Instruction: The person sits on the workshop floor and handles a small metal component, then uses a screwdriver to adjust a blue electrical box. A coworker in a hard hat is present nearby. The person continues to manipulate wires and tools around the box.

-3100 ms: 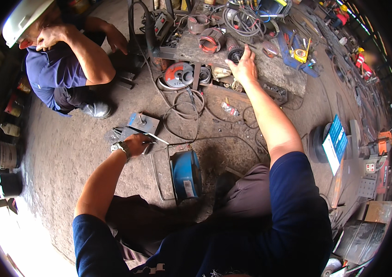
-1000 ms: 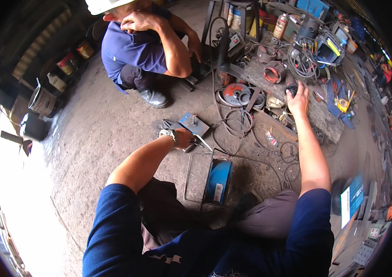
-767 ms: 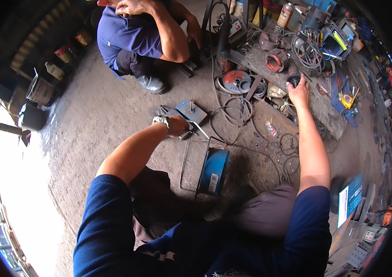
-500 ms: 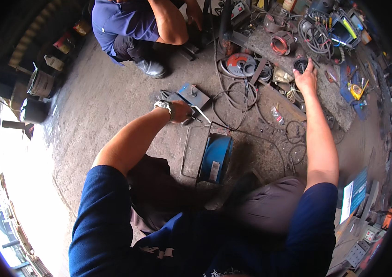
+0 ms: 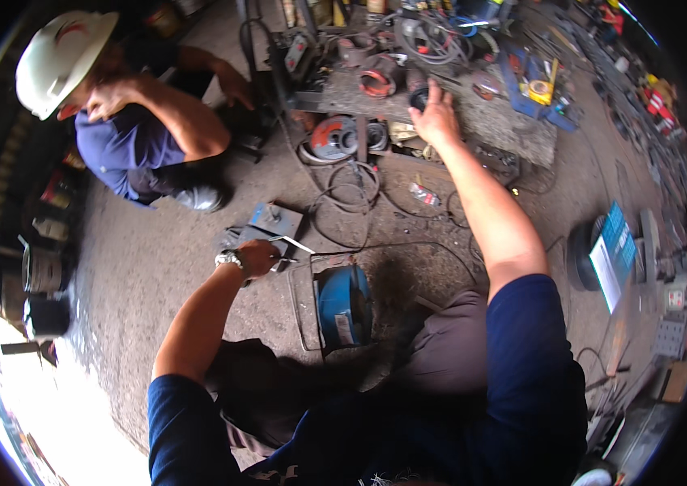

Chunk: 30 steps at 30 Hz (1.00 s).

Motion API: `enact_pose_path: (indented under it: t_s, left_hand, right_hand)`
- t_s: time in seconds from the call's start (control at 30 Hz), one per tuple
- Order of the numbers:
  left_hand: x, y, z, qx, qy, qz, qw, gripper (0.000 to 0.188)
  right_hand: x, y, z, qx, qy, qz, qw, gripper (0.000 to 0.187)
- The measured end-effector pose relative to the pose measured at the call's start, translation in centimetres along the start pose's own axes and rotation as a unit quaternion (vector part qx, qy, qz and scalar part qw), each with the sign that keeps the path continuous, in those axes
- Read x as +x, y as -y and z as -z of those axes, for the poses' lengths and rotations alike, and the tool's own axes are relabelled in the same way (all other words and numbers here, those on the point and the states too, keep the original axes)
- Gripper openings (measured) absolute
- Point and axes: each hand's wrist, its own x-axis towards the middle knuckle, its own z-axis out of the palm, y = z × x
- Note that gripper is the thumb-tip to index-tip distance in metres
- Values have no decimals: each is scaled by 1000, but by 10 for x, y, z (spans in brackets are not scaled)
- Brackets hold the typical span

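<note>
My left hand [image 5: 261, 259] is low over the floor with its fingers curled, beside a small metal block with a blue top plate [image 5: 273, 219]. A thin pale metal bar [image 5: 295, 244] sticks out near those fingers; what they hold is hidden. My right arm reaches to a low, worn bench [image 5: 485, 121]. There my right hand [image 5: 438, 121] has its fingers around a dark round part [image 5: 419, 99], whose kind I cannot make out. A blue drum-shaped thing [image 5: 343, 306] in a thin metal frame stands between my knees.
A co-worker in a white helmet [image 5: 64, 61] squats at the left. Reddish ring-shaped castings [image 5: 377, 78], coiled cables [image 5: 432, 40] and a blue tray [image 5: 525, 77] with a yellow tape measure lie on the bench. A red-and-grey disc [image 5: 333, 138] and looped cable [image 5: 351, 190] lie below.
The whole view has swung, so the bench and floor items appear further left and the co-worker's helmet shows. My right hand stays at the dark part and my left by the blue-topped block.
</note>
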Motion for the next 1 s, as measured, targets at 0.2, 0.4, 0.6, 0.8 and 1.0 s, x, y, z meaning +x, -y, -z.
enact_pose_path:
  t_s: [0.2, 0.4, 0.6, 0.8, 1.0]
  left_hand:
    - [7, 0, 4, -7, -21, -7, 1000, 31]
    - [6, -5, 7, -5, -18, -1, 1000, 32]
    - [7, 8, 1, -15, -39, 4, 999, 31]
    - [11, 18, -4, -31, -56, -11, 998, 31]
    - [15, 11, -5, -31, -43, -9, 999, 33]
  right_hand:
    - [-3, -5, 17, -21, 57, -39, 997, 90]
    - [-8, -4, 21, -30, 72, -28, 997, 90]
    - [-6, -1, 14, -22, 54, -31, 998, 90]
    - [-10, -2, 13, -24, 38, -25, 999, 87]
    - [-10, -8, 9, -32, 36, -12, 999, 87]
